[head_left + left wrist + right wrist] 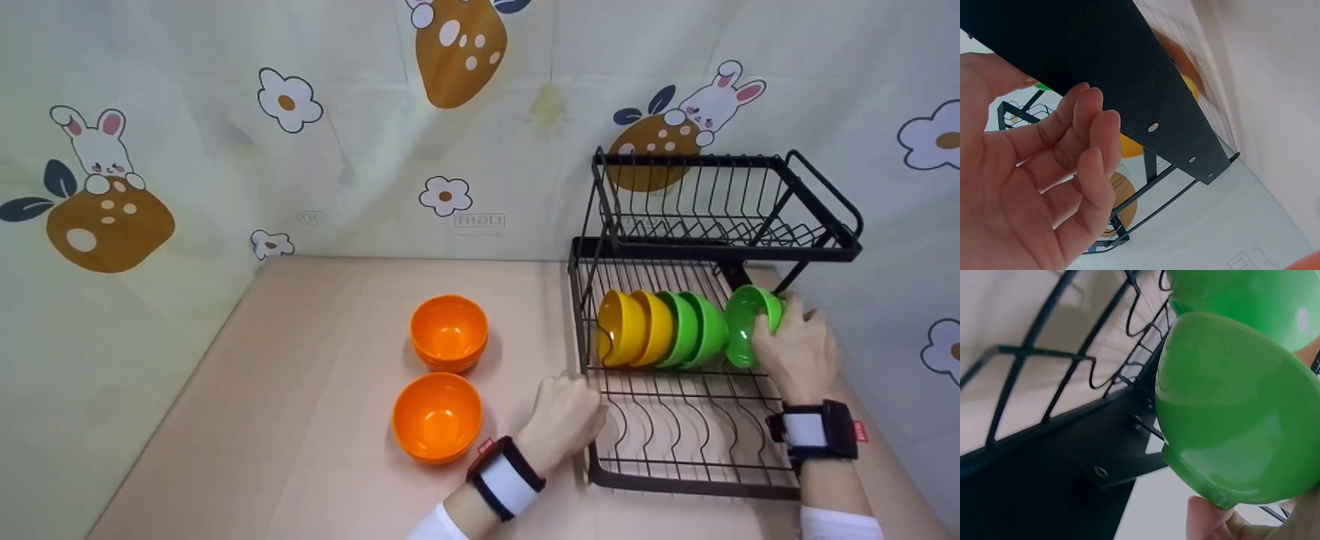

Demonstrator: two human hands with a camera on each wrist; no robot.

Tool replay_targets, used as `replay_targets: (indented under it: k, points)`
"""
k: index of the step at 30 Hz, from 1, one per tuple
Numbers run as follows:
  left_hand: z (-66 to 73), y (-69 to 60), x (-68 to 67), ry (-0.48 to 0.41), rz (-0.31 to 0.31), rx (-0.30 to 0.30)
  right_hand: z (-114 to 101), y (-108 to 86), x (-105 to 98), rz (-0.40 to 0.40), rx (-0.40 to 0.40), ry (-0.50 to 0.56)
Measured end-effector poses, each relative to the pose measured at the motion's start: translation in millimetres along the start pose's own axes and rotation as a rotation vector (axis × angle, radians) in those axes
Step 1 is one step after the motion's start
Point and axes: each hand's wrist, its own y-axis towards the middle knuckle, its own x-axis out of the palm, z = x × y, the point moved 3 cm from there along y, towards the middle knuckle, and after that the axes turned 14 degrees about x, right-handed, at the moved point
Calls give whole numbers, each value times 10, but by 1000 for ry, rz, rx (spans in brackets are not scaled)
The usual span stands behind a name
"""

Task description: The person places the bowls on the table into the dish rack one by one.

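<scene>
On the lower level of the black dish rack (694,489), two yellow bowls (619,330) and two green bowls (703,330) stand on edge in a row. My right hand (801,352) grips a third green bowl (742,326) at the row's right end, tilted with its opening facing left. In the right wrist view, fingertips (1204,517) touch the base of this green bowl (1241,416), close to another green bowl (1252,298). My left hand (564,416) holds the rack's left edge; its curled fingers (1100,129) lie against the black side panel (1129,73).
Left of the rack, a stack of orange bowls (448,330) stands on the table (322,420), with another orange bowl (437,418) in front of it. An upper rack tier (735,244) overhangs the back. A patterned curtain (360,165) hangs behind.
</scene>
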Motion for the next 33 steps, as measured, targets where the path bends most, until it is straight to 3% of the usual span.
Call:
replay_targets:
  k: [6,13,33]
  points:
    - [-8,10,-10,5,9,-5,-26,13,43,-22,-15,-38]
    - [-2,13,-13,52,23,6,-64,15,137,21,-36,10]
    - [15,1,15,31,0,11,-65,9,335,-21,-62,63]
